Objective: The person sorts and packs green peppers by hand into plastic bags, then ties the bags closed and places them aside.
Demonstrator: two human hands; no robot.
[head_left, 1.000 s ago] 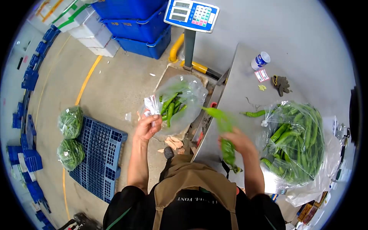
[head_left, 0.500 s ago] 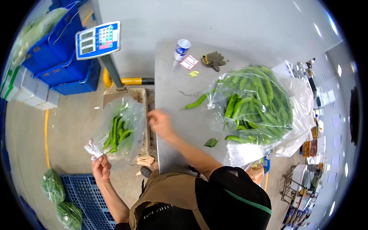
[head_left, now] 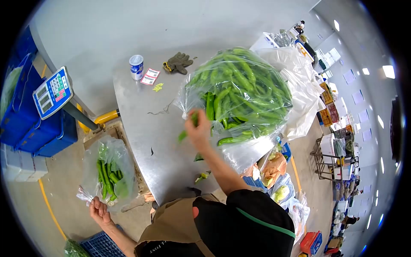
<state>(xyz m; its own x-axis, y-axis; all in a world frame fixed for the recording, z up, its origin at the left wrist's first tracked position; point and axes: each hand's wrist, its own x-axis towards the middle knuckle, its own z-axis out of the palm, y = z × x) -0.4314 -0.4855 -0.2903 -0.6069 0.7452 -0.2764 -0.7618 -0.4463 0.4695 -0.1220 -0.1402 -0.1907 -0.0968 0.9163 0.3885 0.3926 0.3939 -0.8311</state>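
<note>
My left hand (head_left: 100, 210) pinches the gathered edge of a clear plastic bag (head_left: 90, 165) at the lower left; several green peppers (head_left: 109, 177) lie inside it. Over the metal table, my right hand (head_left: 199, 129) is closed on a green pepper (head_left: 183, 136), slightly blurred, beside the opening of a large clear bag. That bag is full of long green peppers (head_left: 244, 81), a few of them near its opening.
On the table (head_left: 141, 111) are a white-and-blue canister (head_left: 136, 67), printed labels (head_left: 150, 76) and a dark glove (head_left: 178, 63). A scale display (head_left: 53, 93) and blue crates (head_left: 53, 132) stand left. A blue pallet (head_left: 102, 245) is below, a cart (head_left: 332, 156) right.
The view has swung right. My right hand let go of the earlier pepper, moved to the large bag and now holds a pepper there. My left hand still grips the small bag.
</note>
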